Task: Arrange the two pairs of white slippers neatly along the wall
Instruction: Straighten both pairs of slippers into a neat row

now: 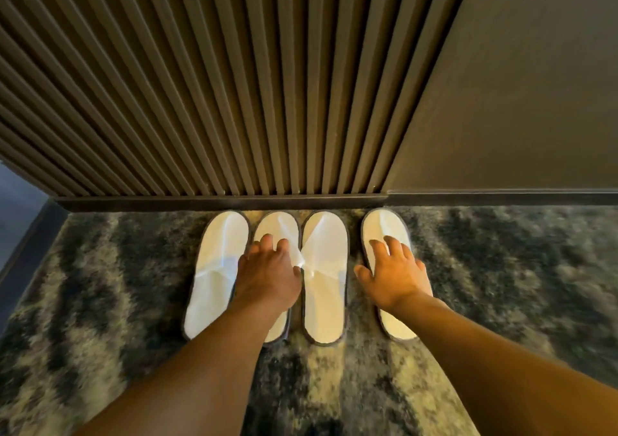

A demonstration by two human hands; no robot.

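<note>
From my head camera I look down at four white slippers in a row on the mottled grey-and-cream carpet, toes pointing at the dark skirting board under the ribbed wood wall panel.

The far-left slipper leans slightly left at its heel. The second slipper lies just beside it, and my left hand rests flat on top of it, fingers spread and loose, thumb reaching to the edge of the third slipper. I cannot tell whether it pinches anything.

The second and third slippers nearly touch at the middle. The fourth slipper sits a little apart from the third, its heel angled out to the right. My right hand lies open on it, palm down, fingers splayed toward the toe.

To the right of the panel is a plain dark wall.
</note>
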